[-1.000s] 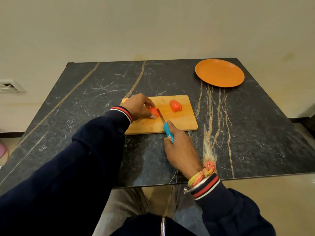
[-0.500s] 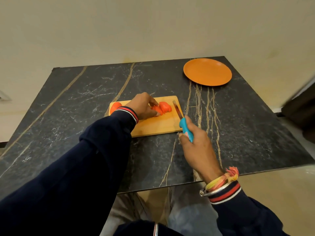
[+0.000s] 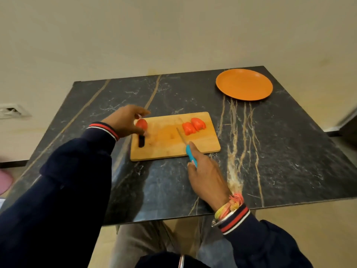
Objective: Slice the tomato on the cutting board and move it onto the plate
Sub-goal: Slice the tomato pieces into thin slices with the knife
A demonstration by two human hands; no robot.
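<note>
Red tomato piece [image 3: 142,124] sits held in the left hand's [image 3: 123,121] curled fingers. The right hand [image 3: 205,176] grips the knife [image 3: 190,155]; two slices [image 3: 193,126] lie just beyond its blade, and the plate [image 3: 244,84] is farther off.

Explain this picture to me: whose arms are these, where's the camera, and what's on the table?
No machine here: a person wears a camera on the head, looking forward and down. On the dark veined stone table lies a rectangular wooden cutting board. The left hand grips a rounded red tomato piece at the board's left end; two cut red tomato pieces sit towards its right. The right hand holds a small blue-handled knife. A round orange plate, nothing on it, stands at the far right.
</note>
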